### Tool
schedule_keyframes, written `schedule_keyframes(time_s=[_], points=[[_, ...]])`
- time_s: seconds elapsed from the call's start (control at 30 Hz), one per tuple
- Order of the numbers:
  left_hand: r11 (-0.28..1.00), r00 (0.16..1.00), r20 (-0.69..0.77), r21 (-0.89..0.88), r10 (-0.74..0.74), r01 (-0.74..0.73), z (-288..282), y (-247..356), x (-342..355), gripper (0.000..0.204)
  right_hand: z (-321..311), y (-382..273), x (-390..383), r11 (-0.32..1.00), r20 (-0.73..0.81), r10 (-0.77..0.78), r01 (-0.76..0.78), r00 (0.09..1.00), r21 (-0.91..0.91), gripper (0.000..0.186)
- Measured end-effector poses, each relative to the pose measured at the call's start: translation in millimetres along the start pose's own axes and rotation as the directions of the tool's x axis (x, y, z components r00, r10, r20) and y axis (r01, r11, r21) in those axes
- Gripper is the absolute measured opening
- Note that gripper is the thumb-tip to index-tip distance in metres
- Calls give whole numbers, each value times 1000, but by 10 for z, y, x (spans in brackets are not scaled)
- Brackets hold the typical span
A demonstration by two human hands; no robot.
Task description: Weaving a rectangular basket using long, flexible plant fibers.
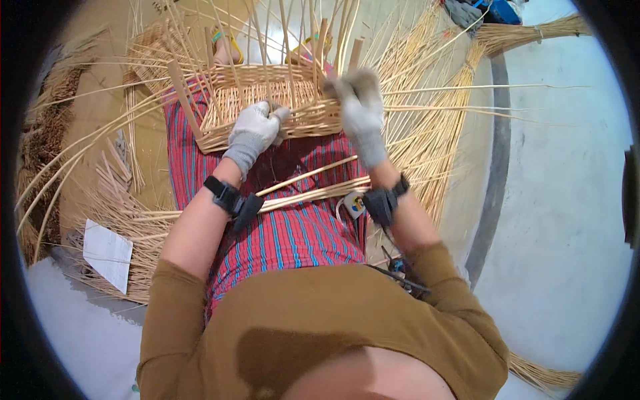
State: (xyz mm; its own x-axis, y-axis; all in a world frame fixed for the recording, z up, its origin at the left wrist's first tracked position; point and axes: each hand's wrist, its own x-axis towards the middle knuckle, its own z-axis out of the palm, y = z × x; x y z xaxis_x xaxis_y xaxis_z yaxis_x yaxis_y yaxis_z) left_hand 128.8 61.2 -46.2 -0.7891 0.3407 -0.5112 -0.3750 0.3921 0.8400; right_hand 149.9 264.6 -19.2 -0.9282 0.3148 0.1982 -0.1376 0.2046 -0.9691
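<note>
Brown cloth of the person's top [287, 300] fills the near foreground, with red striped fabric [287, 237] over the lap beyond it. Unfinished and rectangular, the wicker basket [313, 122] sits past the lap at the knees, its near wall facing the body. Upright stakes [183, 100] fence its edges, and loose rods fan out left and right, narrowing the room to the sides. Gloved, the left hand [257, 130] has its fingers curled closed on the near wall's rim. At the right end, the gloved right hand [362, 110] is motion-blurred; whether its fingers grip anything, I cannot tell. Between the forearms, long pale rods [313, 195] cross the lap, just beyond the torso.

Around the seat, the floor [553, 187] is pale on the right, edged by a curved dark band [497, 153]. A thick bundle of rods [443, 133] lies just inside that band. On the left, more cut rods [143, 233] lie heaped, a white sheet [108, 257] on top. Sandalled feet [230, 50] show past the basket's far edge.
</note>
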Motion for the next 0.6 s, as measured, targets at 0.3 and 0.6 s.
schedule_keyframes(time_s=[0.3,0.6], points=[[999,968,-249,27,-22,30,82,-41,134,39,679,-418,736,404,356,-446,539,821,-739,16],[968,901,-354,108,251,-227,-27,233,98,50,-14,-174,-349,878,-206,-45,137,978,459,29]])
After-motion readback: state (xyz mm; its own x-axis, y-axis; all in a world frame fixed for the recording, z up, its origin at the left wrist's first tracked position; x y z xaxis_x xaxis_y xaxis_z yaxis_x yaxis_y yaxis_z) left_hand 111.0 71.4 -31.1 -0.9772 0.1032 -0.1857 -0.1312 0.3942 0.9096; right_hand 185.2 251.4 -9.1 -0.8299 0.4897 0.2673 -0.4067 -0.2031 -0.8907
